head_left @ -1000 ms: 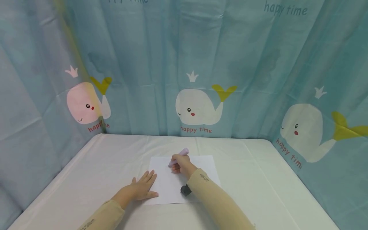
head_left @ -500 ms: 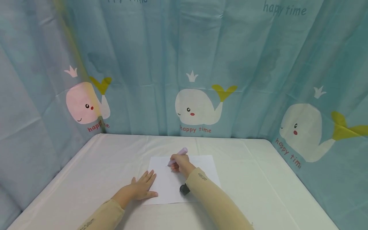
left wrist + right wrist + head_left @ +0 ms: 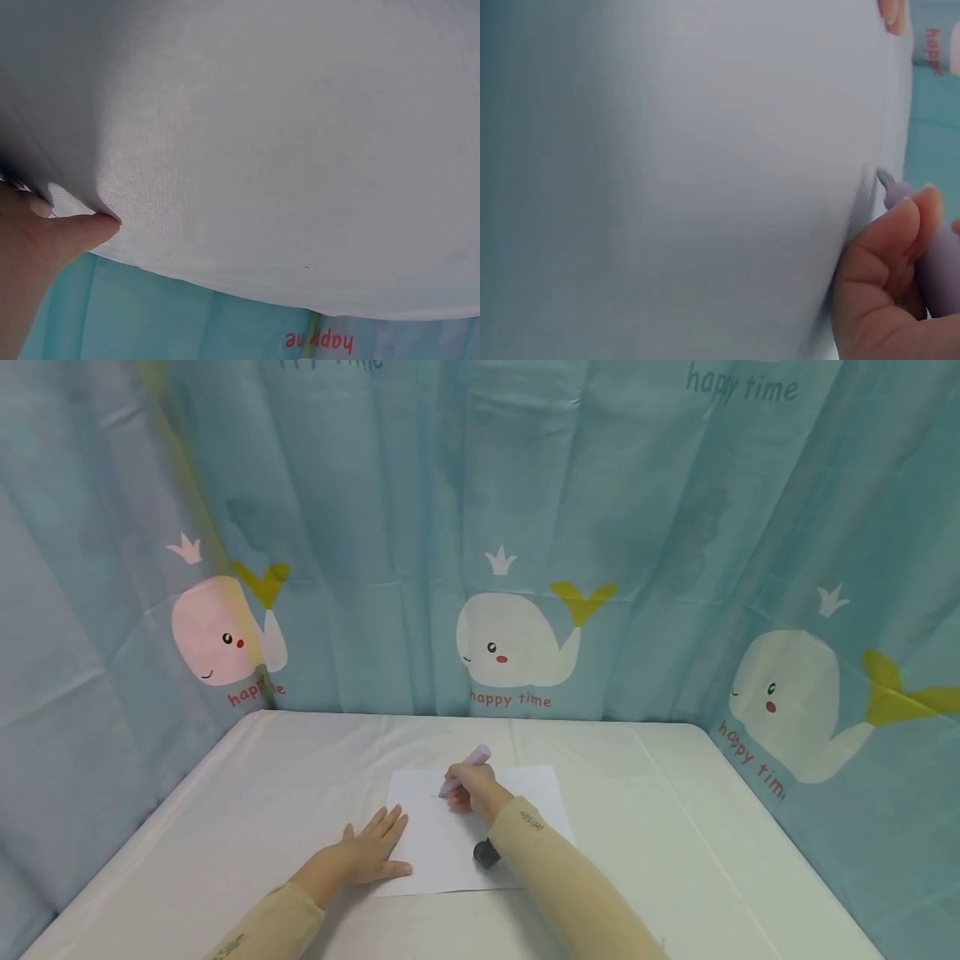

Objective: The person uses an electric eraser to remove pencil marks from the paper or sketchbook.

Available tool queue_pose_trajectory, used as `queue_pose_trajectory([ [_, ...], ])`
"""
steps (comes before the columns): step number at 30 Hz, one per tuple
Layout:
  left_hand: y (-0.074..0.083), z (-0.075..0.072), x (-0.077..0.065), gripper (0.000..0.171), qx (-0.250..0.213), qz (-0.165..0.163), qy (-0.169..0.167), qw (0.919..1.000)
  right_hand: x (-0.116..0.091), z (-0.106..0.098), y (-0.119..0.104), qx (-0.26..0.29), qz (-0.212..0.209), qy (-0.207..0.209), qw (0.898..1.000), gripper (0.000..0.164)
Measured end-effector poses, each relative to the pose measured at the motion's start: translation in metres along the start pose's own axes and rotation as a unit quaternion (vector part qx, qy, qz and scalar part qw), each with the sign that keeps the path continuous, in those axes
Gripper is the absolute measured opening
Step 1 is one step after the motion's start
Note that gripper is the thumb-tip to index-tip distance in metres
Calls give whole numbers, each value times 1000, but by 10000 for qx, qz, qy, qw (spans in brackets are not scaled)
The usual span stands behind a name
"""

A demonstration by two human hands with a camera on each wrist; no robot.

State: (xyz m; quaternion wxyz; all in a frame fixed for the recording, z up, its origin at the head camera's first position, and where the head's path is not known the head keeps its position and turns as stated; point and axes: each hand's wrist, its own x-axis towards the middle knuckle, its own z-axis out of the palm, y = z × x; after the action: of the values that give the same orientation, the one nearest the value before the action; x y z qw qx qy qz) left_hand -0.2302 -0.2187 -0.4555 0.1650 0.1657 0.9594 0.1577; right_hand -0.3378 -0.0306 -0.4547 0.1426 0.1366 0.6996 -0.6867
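Observation:
A white sheet of paper (image 3: 442,852) lies on the white-covered table. My right hand (image 3: 471,787) pinches a thick lilac marker (image 3: 480,755) over the sheet's upper part, its tip down at the paper beside a short faint line. In the right wrist view the thumb and a finger grip the marker (image 3: 939,270) near its grey tip. My left hand (image 3: 372,847) rests flat on the sheet's left edge with its fingers spread. In the left wrist view only part of the left hand (image 3: 56,232) shows, at the left border.
A black object (image 3: 486,854), perhaps the wrist camera, shows at the right sleeve (image 3: 540,835) above the paper. White cloth covers the table (image 3: 645,827). Behind and on both sides hangs a blue curtain (image 3: 360,635) printed with whales.
My right hand and the marker tip shift very slightly at the short line on the paper. The left hand stays where it was.

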Motion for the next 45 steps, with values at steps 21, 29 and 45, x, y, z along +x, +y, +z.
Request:
queue_pose_trajectory([
  [21,6,-3,-4,86,27,13,-3,10000,0,7,4,-19,-156,-12,9999,11],
  [29,3,-1,-1,88,25,-18,18,10000,1,6,3,-86,-118,-30,9999,13],
  [45,2,-1,1,88,79,-27,-14,10000,3,2,2,-96,24,-187,9998,14],
])
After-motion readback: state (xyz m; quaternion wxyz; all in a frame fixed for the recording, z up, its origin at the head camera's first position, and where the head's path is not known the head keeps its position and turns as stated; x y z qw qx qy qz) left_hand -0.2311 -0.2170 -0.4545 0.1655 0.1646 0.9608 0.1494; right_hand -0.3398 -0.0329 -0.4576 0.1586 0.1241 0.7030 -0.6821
